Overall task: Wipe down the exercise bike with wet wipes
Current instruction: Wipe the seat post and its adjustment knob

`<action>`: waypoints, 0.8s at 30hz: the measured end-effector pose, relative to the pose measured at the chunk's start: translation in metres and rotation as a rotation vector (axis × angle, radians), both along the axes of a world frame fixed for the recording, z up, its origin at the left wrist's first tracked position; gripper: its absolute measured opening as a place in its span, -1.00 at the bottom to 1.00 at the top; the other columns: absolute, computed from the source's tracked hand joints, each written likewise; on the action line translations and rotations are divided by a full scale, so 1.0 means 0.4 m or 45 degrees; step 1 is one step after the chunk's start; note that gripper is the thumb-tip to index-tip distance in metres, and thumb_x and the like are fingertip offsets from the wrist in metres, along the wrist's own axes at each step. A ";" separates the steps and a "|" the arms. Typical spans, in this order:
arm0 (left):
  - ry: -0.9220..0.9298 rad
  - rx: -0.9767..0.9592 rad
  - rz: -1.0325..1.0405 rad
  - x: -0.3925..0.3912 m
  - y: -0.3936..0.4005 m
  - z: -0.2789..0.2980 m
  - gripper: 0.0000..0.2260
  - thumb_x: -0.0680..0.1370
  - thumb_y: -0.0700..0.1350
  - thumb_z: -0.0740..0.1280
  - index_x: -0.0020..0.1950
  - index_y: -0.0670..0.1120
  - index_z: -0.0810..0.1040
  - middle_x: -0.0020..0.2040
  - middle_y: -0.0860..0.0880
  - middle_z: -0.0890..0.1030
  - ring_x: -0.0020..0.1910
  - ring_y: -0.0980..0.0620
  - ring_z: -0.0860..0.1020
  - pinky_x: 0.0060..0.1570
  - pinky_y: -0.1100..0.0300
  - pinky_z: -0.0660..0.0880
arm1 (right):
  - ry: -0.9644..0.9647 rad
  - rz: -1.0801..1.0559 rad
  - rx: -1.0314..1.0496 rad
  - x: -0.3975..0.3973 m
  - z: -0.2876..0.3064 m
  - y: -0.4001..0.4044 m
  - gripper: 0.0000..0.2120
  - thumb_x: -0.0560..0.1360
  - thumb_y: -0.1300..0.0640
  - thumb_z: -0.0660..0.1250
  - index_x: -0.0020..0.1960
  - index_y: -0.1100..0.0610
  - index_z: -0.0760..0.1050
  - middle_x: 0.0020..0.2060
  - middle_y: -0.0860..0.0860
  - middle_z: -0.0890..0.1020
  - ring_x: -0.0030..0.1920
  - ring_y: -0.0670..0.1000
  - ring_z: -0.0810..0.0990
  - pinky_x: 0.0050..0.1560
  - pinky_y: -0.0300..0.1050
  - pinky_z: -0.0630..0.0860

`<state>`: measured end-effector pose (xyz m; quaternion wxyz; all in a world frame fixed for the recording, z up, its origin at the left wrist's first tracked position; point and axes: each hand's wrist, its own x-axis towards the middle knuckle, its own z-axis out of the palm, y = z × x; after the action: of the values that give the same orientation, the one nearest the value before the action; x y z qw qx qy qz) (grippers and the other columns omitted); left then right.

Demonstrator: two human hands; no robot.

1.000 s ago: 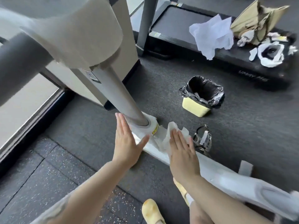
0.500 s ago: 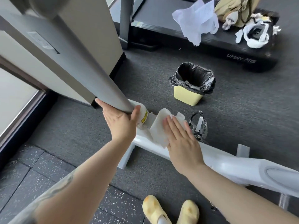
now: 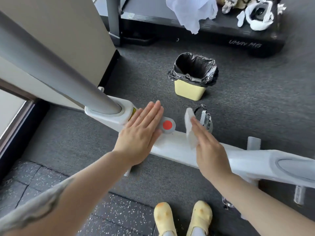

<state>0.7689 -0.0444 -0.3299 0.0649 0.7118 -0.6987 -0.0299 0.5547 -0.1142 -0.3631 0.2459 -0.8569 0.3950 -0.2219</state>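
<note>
The exercise bike's white frame (image 3: 175,146) runs from centre left to lower right, with a grey post (image 3: 56,77) rising from its left end and a red knob (image 3: 167,125) on top. My left hand (image 3: 140,133) lies flat on the frame beside the knob, fingers together, holding nothing. My right hand (image 3: 208,143) presses a white wet wipe (image 3: 190,128) against the far side of the frame, just right of the knob. A metal pedal (image 3: 206,120) sits behind the wipe.
A yellow bin with a black liner (image 3: 193,79) stands on the carpet behind the bike. A black treadmill (image 3: 221,34) at the back carries crumpled white wipes (image 3: 190,11) and other items. My yellow slippers (image 3: 183,218) are below. A beige wall (image 3: 59,31) is at left.
My left hand let go of the post's base and moved right onto the frame. My right hand slid the wipe right, off the top and onto the far side, uncovering the red knob.
</note>
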 end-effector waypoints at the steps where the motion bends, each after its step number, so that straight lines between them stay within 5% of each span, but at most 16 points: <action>1: 0.000 0.024 -0.003 -0.003 -0.028 -0.005 -0.51 0.68 0.06 -0.06 0.59 -0.07 0.07 0.59 0.00 0.08 0.57 0.06 -0.01 0.53 0.09 -0.03 | -0.056 -0.100 0.080 -0.024 -0.009 0.018 -0.41 0.44 0.28 -0.03 0.45 0.13 0.30 0.44 0.00 0.37 0.39 -0.05 0.38 0.28 -0.40 0.32; 3: -0.001 0.020 0.018 -0.012 -0.049 -0.014 -0.51 0.68 0.07 -0.08 0.59 -0.06 0.08 0.58 0.01 0.11 0.57 0.06 0.02 0.53 0.09 0.00 | -0.096 -0.303 0.163 -0.047 -0.026 0.057 -0.61 0.44 0.23 -0.06 0.19 0.18 0.39 0.23 0.13 0.50 0.18 0.17 0.53 -0.08 -0.38 0.33; 5: -0.007 -0.007 0.008 -0.014 -0.042 -0.021 -0.52 0.68 0.06 -0.09 0.59 -0.07 0.10 0.58 0.01 0.13 0.57 0.04 0.04 0.53 0.10 0.00 | -0.144 -0.470 0.243 -0.015 -0.028 0.089 -0.69 0.45 0.21 -0.05 0.04 0.25 0.40 0.02 0.26 0.53 -0.06 0.26 0.56 -0.22 -0.32 0.19; 8: -0.003 0.000 -0.013 -0.004 -0.046 -0.021 -0.51 0.67 0.02 -0.06 0.58 -0.10 0.09 0.58 -0.01 0.13 0.56 0.04 0.04 0.53 0.15 -0.08 | -0.272 -0.435 0.243 0.128 -0.003 0.116 -0.65 0.49 0.33 0.07 0.25 0.19 0.34 0.23 0.23 0.50 0.17 0.23 0.53 0.01 -0.28 0.37; 11: -0.109 0.044 -0.121 0.015 -0.046 -0.029 -0.45 0.58 -0.06 0.01 0.58 -0.15 0.08 0.58 -0.08 0.07 0.56 -0.01 0.00 0.52 0.15 -0.13 | -0.420 -0.225 0.160 0.227 0.026 0.124 -0.45 0.46 0.40 0.07 0.45 0.22 0.31 0.48 0.08 0.29 0.52 0.04 0.18 0.38 0.02 0.38; 15: -0.036 0.110 -0.063 0.012 -0.043 -0.026 -0.39 0.55 0.04 -0.08 0.60 -0.10 -0.02 0.59 0.02 0.01 0.57 0.06 -0.06 0.52 0.15 -0.17 | -0.328 -0.179 0.165 0.182 0.009 0.161 -0.38 0.45 0.35 0.04 0.52 0.22 0.20 0.52 0.02 0.21 0.55 -0.04 0.05 0.42 -0.02 0.33; 20: 0.022 0.043 -0.106 0.008 -0.048 -0.012 -0.48 0.57 -0.09 -0.03 0.55 -0.14 0.20 0.55 -0.07 0.19 0.54 -0.06 0.12 0.47 0.23 -0.21 | -0.326 -0.304 0.275 0.235 0.022 0.088 -0.51 0.55 0.37 0.16 0.48 0.25 0.28 0.47 0.11 0.32 0.49 0.08 0.25 0.40 -0.02 0.35; 24: 0.024 0.135 -0.090 -0.005 -0.043 0.023 -0.43 0.54 -0.08 -0.06 0.58 -0.09 0.05 0.59 -0.01 0.06 0.57 0.05 -0.02 0.50 0.24 -0.22 | -0.441 -0.353 0.390 0.205 0.028 0.135 -0.42 0.49 0.38 0.07 0.50 0.15 0.27 0.51 -0.03 0.25 0.42 -0.10 0.30 0.27 -0.33 0.33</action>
<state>0.7671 -0.0615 -0.3206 0.0324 0.6888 -0.7202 -0.0758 0.6369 -0.0602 -0.3521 0.4038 -0.6968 0.4894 -0.3344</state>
